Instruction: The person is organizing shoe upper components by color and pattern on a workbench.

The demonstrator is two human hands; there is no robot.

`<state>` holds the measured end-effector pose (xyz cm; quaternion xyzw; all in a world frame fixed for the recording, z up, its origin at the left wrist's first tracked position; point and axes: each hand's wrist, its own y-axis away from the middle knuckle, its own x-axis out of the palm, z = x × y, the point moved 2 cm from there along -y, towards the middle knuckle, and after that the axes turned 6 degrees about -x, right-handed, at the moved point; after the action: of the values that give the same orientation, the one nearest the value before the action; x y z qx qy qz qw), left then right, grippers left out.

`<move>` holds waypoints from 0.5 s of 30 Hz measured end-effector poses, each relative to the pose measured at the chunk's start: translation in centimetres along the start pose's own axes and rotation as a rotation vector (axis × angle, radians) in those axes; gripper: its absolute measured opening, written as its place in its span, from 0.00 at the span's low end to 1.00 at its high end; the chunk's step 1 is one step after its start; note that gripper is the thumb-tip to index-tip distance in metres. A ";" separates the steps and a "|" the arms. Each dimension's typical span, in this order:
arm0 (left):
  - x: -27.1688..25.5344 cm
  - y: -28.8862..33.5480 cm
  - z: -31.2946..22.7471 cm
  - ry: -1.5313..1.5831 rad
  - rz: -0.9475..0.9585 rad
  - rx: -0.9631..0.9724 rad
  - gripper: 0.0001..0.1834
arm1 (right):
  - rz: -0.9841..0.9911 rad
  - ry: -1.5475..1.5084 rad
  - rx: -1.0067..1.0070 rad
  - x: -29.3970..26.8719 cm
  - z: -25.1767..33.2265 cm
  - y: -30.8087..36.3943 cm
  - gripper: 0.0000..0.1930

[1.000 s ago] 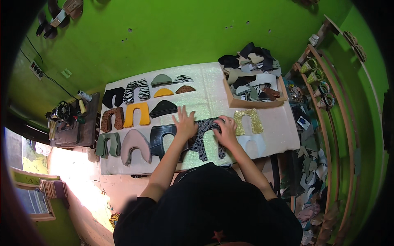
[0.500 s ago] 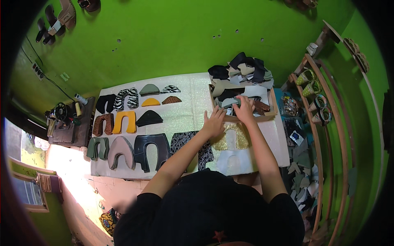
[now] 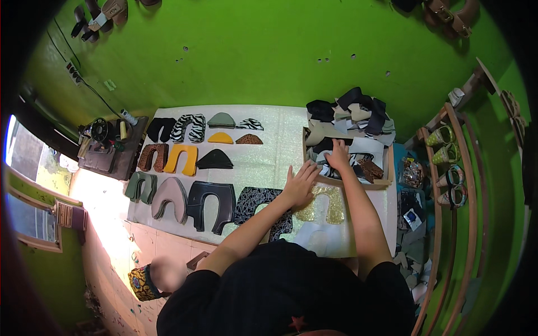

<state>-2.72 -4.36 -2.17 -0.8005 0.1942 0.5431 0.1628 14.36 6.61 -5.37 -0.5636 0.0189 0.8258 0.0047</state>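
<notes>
Fingers of the left hand (image 3: pixel 300 187): extended, slightly spread, at the box's near-left corner; hold cannot be told. Fingers of the right hand (image 3: pixel 338 158): partly bent, over scraps (image 3: pixel 367 147) in the box; grip cannot be told. Tabletop (image 3: pixel 269 157), from left edge: U-shaped lots (image 3: pixel 210 193), 10 (black 2; zebra, spotted, yellow, green, pinkish, black-grey, gold, white, 1 each). Half-moon lots (image 3: pixel 215 159), 5, left of centre. Box (image 3: pixel 379 184), 1, far-right corner, scraps uncounted.

A pale-covered table (image 3: pixel 274 154) carries U-shaped pieces (image 3: pixel 182 152), half-moon pieces (image 3: pixel 220 138) and a scrap-filled box (image 3: pixel 380 184).
</notes>
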 end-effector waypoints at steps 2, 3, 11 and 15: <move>0.0 0.0 -0.1 0.004 -0.016 0.004 0.41 | -0.018 -0.039 -0.013 -0.2 -0.3 -0.2 0.33; 0.0 0.0 -0.1 0.005 -0.012 0.001 0.41 | -0.040 -0.077 -0.024 -0.3 -0.4 -0.3 0.32; 0.3 -0.2 -0.2 0.005 -0.016 -0.020 0.45 | -0.112 -0.076 -0.034 0.0 -0.4 -0.3 0.31; 0.3 -0.1 -0.3 -0.009 -0.022 -0.012 0.46 | -0.070 -0.065 -0.036 -0.4 -0.2 -0.1 0.32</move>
<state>-2.37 -4.42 -2.32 -0.8010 0.1813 0.5461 0.1649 14.69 6.73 -5.05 -0.5369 -0.0157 0.8431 0.0241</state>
